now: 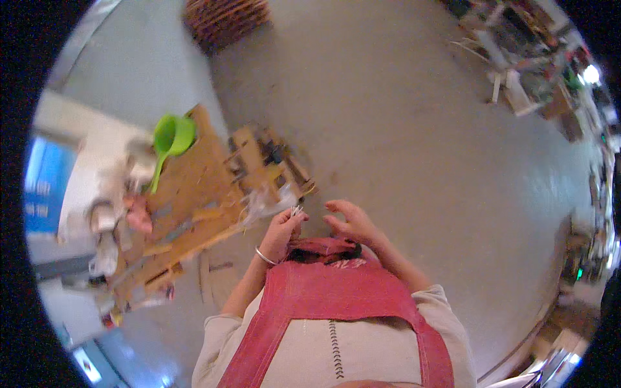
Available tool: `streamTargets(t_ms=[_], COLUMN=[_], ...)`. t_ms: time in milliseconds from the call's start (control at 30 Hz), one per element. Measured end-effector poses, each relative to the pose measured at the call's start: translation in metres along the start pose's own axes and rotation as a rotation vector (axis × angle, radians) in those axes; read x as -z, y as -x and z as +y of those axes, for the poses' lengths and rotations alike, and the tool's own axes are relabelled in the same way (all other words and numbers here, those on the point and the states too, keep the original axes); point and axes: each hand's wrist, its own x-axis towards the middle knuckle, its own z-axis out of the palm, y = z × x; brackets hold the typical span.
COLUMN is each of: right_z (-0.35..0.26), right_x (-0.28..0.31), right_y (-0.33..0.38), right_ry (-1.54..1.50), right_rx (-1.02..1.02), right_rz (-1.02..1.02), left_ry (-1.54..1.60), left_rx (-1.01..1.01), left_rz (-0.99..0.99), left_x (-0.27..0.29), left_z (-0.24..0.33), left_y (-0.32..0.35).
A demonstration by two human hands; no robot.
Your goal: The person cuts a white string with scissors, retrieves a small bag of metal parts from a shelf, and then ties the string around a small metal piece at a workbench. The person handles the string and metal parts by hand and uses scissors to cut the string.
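Red apron (343, 288) over a cream shirt (362, 349) spans the bottom centre of the frame. Just above it, the left hand (283, 231), a silver bangle (264, 257) at its wrist, has fingers pinched on several thin white strips (297, 211) near the centre. The right hand (352, 223), just right, has fingers loosely curled and parted. At left, a green long-handled dipper (184, 133) lies on a wooden workbench (192, 178); a slatted reddish-brown stack (226, 22) stands at upper left.

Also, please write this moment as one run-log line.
left hand: holding thin white strips | right hand: open, seemingly empty | bright green long-handled scoop: on brown wooden table
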Motion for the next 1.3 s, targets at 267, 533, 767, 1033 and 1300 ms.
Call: streamTargets(t_ms=[267,533,767,1033,1300], right_z=[-0.015,0.037,0.067,0.110,0.199], right_x=[0.070,0.144,0.310,0.504,0.625], right_y=[0.018,0.012,-0.056,-0.124,-0.251], right_ry=[-0.902,-0.315,-0.693,-1.267,-0.767], right_rx=[-0.008,-0.275,-0.312,-0.316,-0.255], right_rz=[0.192,0.412,0.449,0.866,0.554], left_ry=[0.227,0.416,0.512,-0.018,-0.454], left_rx=[-0.045,0.263,0.181,-0.142,-0.122], left_rz=[-0.400,-0.497,-0.240,-0.185,-0.703], left_x=[-0.159,-0.217,-0.242,-0.335,-0.486], left_z=[0.070,0.092,0.180,0.293,0.312], left_y=[-0.073,-0.204,-0.354,-0.394,-0.502])
